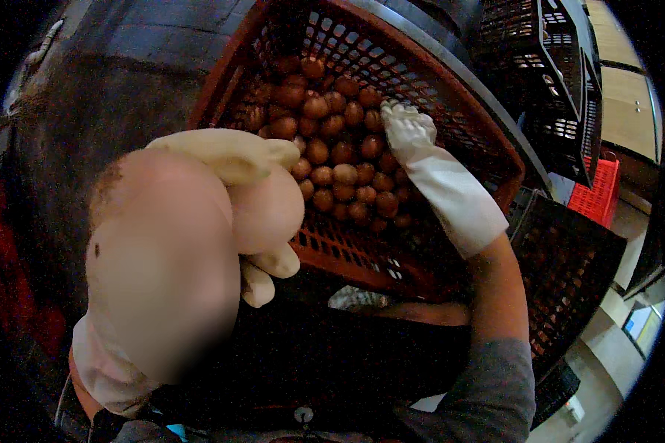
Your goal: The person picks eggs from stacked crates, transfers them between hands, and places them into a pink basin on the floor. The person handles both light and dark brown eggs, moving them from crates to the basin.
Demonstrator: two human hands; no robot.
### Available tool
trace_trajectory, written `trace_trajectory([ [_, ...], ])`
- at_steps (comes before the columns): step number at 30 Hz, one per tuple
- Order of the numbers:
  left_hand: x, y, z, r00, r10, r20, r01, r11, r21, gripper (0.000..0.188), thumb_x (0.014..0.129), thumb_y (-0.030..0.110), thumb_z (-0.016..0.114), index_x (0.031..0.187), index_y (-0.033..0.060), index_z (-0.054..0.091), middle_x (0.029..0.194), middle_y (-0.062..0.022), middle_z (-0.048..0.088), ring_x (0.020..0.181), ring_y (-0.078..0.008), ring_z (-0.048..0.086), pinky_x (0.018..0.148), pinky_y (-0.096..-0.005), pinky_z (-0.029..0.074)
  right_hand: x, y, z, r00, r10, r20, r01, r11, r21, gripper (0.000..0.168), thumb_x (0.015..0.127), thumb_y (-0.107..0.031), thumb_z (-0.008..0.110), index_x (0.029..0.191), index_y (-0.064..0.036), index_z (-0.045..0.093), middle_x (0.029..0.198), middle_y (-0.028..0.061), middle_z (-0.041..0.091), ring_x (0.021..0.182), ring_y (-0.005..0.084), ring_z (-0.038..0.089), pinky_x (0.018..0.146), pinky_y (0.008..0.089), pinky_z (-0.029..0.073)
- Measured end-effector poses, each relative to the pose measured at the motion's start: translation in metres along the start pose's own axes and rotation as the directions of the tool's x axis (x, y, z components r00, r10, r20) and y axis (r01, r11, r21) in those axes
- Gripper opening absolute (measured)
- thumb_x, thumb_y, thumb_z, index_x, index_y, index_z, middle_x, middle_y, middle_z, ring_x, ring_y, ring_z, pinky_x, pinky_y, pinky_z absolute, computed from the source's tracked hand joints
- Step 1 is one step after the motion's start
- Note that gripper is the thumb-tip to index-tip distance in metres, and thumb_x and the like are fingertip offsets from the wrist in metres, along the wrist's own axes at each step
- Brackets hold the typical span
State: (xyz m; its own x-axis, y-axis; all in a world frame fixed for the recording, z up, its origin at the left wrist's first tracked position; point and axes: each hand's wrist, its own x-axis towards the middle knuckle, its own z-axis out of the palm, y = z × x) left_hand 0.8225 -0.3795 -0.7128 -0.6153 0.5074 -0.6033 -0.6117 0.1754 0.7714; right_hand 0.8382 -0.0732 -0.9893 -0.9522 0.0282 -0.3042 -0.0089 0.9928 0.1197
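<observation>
My left hand (210, 145), in a cream rubber glove, is raised close to the camera. Its fingers wrap around two large-looking, pale pinkish rounded things, apparently eggs (267, 207); the nearer one is partly blurred and bears a dark speck. Below them lies a reddish-brown slatted plastic crate (343, 264) with many brown eggs (344, 174) piled loosely inside. My right hand (410, 124), in a white glove, reaches into the crate and touches the eggs near its far right wall. Its fingers are curled, and whatever may be under them is hidden.
Dark plastic crates (559, 72) are stacked at the upper right, with a bright red crate (596, 188) below them. Another dark crate (571, 249) stands beside my right arm. A metal edge (454, 52) runs behind the egg crate. A patterned shoe (357, 299) shows beneath.
</observation>
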Motion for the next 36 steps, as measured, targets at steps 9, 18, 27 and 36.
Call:
trace_trajectory([
  [9,-0.006,0.003,0.004,0.989,0.149,-0.016,-0.149,0.988,-0.039,0.056,0.087,0.058,0.058,0.118,0.0116,0.049,0.129,-0.0315,0.052,0.055,-0.0183,0.058,0.044,-0.0259,0.045,0.013,-0.007,-0.047,0.726,0.375,0.577,-0.438,0.898,-0.033,0.047,0.090,-0.023,0.063,0.136,-0.024,0.053,0.131,0.0046,0.059,0.124,0.0264,0.055,0.088,0.0478,0.055],
  [18,-0.004,-0.015,-0.009,0.998,0.064,-0.019,-0.065,0.995,-0.070,0.058,0.091,0.058,0.056,0.123,0.0111,0.048,0.126,-0.0288,0.054,0.059,-0.0193,0.059,0.046,-0.0291,0.046,0.007,-0.001,-0.011,0.923,0.140,0.358,-0.267,0.904,0.334,0.051,0.085,-0.024,0.069,0.132,-0.016,0.052,0.131,0.0109,0.058,0.126,0.0258,0.053,0.101,0.0467,0.047],
  [27,0.000,-0.001,0.001,0.996,0.088,-0.008,-0.088,0.990,-0.112,0.062,0.094,0.060,0.048,0.127,0.0076,0.047,0.130,-0.0222,0.054,0.075,-0.0213,0.061,0.059,-0.0305,0.048,-0.057,0.021,-0.090,0.914,-0.269,0.304,-0.396,-0.429,0.812,0.066,0.077,-0.009,0.077,0.137,-0.007,0.049,0.116,0.0077,0.061,0.098,0.0162,0.063,0.084,0.0286,0.055],
  [36,0.011,-0.001,-0.004,0.990,0.139,0.003,-0.138,0.988,-0.073,0.066,0.089,0.065,0.049,0.125,0.0095,0.051,0.128,-0.0180,0.058,0.077,-0.0220,0.063,0.058,-0.0293,0.047,-0.066,0.022,-0.193,0.947,0.079,-0.313,0.322,-0.200,0.925,0.047,0.079,-0.012,0.066,0.124,-0.005,0.056,0.109,0.0080,0.063,0.090,0.0145,0.064,0.079,0.0287,0.055],
])
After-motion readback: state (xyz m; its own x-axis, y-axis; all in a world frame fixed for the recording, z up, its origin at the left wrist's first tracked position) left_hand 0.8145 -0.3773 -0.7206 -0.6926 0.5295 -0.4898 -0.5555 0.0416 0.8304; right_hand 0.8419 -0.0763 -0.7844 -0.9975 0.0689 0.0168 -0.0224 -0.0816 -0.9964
